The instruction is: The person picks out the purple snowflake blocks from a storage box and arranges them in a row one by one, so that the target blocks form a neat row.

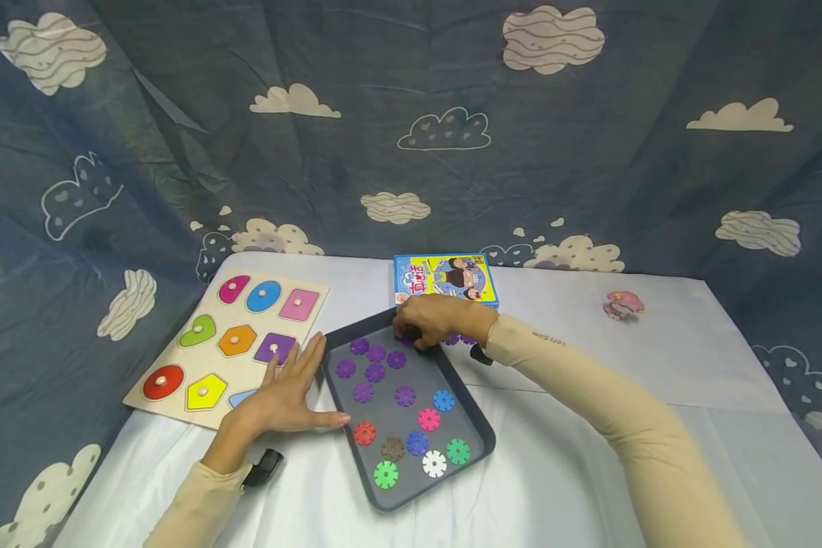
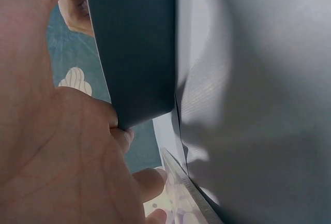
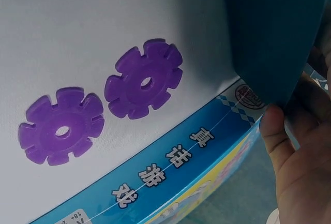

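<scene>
A dark grey tray (image 1: 425, 358) lies at a slant on the table, with several purple notched discs (image 1: 405, 396) toward its far end and discs of other colours toward the near end. My left hand (image 1: 281, 399) is spread along the tray's left side, thumb and fingertips touching the rim. At the far right corner, my right hand (image 1: 438, 316) reaches over the wall with bent fingers around a purple disc (image 1: 408, 339), mostly hidden under them. In the right wrist view, one fingertip sits against the tray's outer wall (image 3: 274, 32). Two more purple discs (image 3: 144, 79) lie outside the tray.
A blue and yellow box (image 1: 445, 278) lies just behind the tray's far corner. On the left is a wooden shape puzzle board (image 1: 226, 342) with knobbed pieces, next to my left hand. A small pink toy (image 1: 623, 304) stands at the far right. A cloud-patterned cloth (image 1: 397, 175) hangs behind.
</scene>
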Demonstrator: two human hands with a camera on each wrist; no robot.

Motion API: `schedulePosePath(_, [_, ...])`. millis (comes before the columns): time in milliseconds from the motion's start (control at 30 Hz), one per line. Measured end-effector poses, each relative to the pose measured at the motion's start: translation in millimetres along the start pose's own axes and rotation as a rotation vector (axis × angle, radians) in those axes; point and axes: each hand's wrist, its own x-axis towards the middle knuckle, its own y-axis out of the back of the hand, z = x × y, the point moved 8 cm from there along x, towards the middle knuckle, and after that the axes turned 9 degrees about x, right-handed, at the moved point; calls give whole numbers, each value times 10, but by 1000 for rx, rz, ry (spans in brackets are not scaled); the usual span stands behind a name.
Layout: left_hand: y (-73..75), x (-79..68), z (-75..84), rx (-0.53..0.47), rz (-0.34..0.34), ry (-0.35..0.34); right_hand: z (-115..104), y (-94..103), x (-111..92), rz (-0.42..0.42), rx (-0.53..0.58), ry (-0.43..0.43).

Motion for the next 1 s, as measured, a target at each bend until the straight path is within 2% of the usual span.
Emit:
schedulePosePath(433, [-1,5,-2,-1,-5,2,-30,-31,16,-26,-57,-28])
schedulePosePath(1000, [1,-4,4,-3,-4,1,-29,-79,3,-31,-51,-71])
